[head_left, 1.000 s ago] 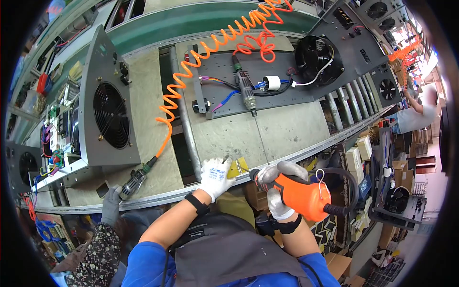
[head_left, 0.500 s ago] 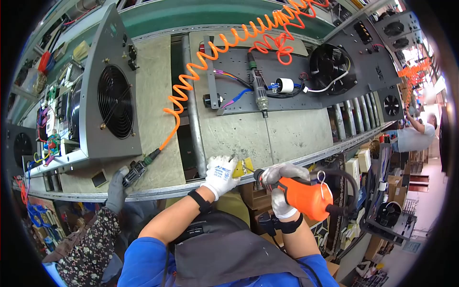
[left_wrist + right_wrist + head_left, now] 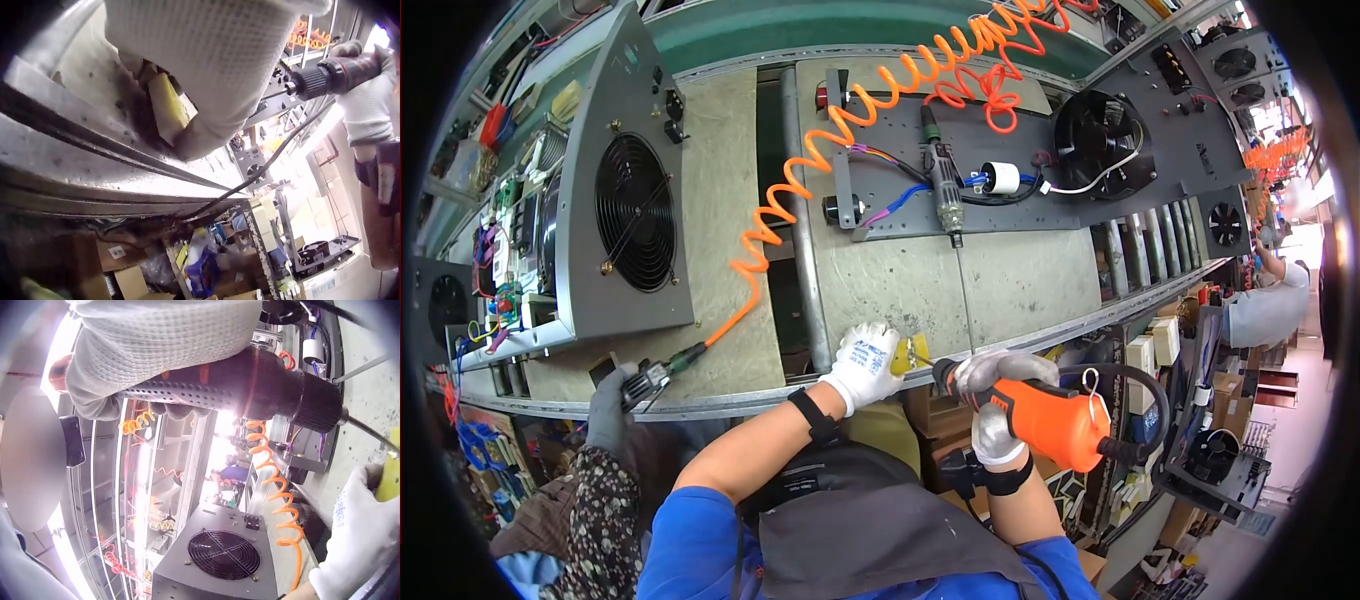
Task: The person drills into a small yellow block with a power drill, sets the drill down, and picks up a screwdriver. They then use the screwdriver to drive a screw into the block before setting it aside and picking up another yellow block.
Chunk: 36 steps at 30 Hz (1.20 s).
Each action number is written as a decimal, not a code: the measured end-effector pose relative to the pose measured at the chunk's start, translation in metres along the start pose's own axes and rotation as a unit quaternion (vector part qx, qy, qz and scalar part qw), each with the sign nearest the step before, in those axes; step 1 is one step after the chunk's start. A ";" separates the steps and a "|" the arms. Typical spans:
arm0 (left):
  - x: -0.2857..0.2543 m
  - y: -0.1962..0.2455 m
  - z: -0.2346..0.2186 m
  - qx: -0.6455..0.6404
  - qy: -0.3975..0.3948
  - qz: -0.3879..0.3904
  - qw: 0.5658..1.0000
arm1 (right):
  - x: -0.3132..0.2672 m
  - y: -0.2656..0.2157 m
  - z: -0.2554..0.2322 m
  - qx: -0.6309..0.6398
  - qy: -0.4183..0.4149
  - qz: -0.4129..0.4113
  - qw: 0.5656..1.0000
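In the head view my white-gloved left hand (image 3: 864, 362) holds a yellow block (image 3: 908, 354) at the bench's front edge. The left wrist view shows the block (image 3: 167, 109) partly hidden behind gloved fingers. A metal piece lies along its face. My right hand (image 3: 998, 376), also gloved, grips an orange and black electric screwdriver (image 3: 1052, 418) with a black cord at its rear. Its dark nose points left, and its thin bit (image 3: 369, 430) reaches to the yellow block in the right wrist view.
Behind my hands lies a grey metal panel (image 3: 990, 215) with a fan (image 3: 1105, 145) and an air screwdriver (image 3: 943, 185). A fan-fitted cabinet (image 3: 580, 290) stands left. Another person's gloved hand (image 3: 610, 405) holds a tool there. An orange coiled hose (image 3: 780, 200) crosses above.
The head view has shifted slightly, moving the bench in the picture. The other person's hand and tool moved left. My hands keep their hold on the block and the electric screwdriver.
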<state>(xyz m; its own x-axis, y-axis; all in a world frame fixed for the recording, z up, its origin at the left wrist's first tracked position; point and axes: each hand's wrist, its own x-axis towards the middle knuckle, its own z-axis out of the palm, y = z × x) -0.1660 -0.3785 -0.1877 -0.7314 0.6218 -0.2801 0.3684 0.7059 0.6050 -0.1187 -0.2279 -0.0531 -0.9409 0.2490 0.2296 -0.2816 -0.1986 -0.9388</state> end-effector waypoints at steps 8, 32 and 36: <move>-0.004 0.018 -0.018 -0.042 0.056 0.054 0.996 | 0.001 0.006 -0.010 0.019 0.060 -0.031 0.998; -0.015 0.040 -0.029 0.049 0.060 0.046 0.996 | -0.023 -0.005 -0.018 -0.220 -0.024 -0.070 0.973; -0.007 0.047 -0.031 0.047 0.083 0.066 0.993 | -0.015 -0.039 -0.008 -0.060 0.010 -0.134 0.989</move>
<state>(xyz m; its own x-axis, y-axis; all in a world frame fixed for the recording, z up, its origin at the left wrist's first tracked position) -0.1616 -0.3602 -0.1341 -0.7550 0.6519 -0.0709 0.5140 0.6553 0.5535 -0.0920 -0.2164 -0.0221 -0.8314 0.2971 0.4695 -0.4942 -0.0093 -0.8693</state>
